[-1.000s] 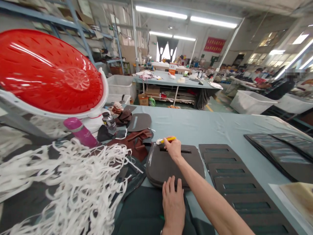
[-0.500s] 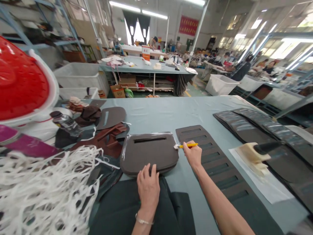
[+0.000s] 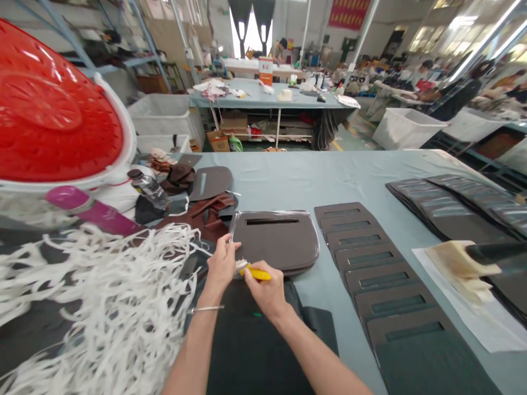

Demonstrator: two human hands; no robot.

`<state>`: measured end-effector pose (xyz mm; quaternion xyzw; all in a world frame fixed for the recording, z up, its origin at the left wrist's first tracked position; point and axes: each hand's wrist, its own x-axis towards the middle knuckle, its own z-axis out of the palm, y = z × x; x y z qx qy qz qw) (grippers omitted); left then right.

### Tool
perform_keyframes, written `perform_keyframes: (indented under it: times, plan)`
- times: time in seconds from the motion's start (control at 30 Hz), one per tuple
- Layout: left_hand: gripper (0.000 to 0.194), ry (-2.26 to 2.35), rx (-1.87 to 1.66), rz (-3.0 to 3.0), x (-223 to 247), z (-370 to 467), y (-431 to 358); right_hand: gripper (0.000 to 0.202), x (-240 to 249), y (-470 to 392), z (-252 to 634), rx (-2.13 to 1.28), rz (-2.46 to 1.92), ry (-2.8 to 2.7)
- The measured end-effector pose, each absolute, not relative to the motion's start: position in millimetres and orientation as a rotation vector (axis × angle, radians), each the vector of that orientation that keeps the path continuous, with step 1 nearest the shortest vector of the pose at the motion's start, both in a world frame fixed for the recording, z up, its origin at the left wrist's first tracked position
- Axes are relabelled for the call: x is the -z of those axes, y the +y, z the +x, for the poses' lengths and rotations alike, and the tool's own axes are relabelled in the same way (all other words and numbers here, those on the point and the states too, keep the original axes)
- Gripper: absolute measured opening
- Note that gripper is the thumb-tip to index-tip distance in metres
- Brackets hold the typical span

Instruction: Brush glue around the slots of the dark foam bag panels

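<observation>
A stack of dark brown flat panels point(image 3: 275, 244) with rounded corners and a slot near its far side lies on the blue-grey table point(image 3: 288, 175). White glue-like stuff shines along its edges. My right hand point(image 3: 265, 285) grips a yellow-handled brush point(image 3: 257, 272), its whitish bristles at the near left corner of the stack. At the left edge of the stack is my left hand point(image 3: 224, 260), fingers apart and fingertips touching the top panel. To the right, a row of overlapping slotted panels point(image 3: 370, 255) runs toward me.
White strips point(image 3: 135, 312) pile up at the left, near a purple object point(image 3: 93, 208), a bottle point(image 3: 148, 186) and a red basin point(image 3: 61, 115). More panels point(image 3: 453, 208) lie right, beside a block with a dark handle point(image 3: 465, 269) on white paper.
My right hand has carried the brush from the right edge of the stack to its near left corner. My left hand has moved from the near edge to the left edge. The view has shifted.
</observation>
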<state>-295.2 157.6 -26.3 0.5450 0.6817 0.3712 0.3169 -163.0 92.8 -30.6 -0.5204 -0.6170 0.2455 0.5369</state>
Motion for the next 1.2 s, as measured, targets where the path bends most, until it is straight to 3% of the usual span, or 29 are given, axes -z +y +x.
perform_keyframes:
  times: [0.27, 0.57, 0.83, 1.07, 1.2]
  plan:
    - [0.040, 1.953, -0.682, 1.890, 39, -281, 148, 0.021, 36, 70, -5, -0.117, -1.748, -1.134]
    - [0.037, 2.243, -0.418, 2.336, 48, -245, 128, 0.016, 26, 198, -166, -0.428, -1.334, -1.362]
    - [0.038, 2.267, -0.479, 2.265, 52, -246, 130, 0.023, 28, 190, -46, 0.041, -1.701, -1.069]
    - [0.037, 2.233, -0.454, 2.290, 51, -247, 131, 0.019, 20, 228, -165, -0.317, -1.304, -1.457]
    - [0.038, 2.265, -0.503, 2.280, 56, -248, 131, 0.020, 30, 233, -130, -0.234, -1.481, -1.402]
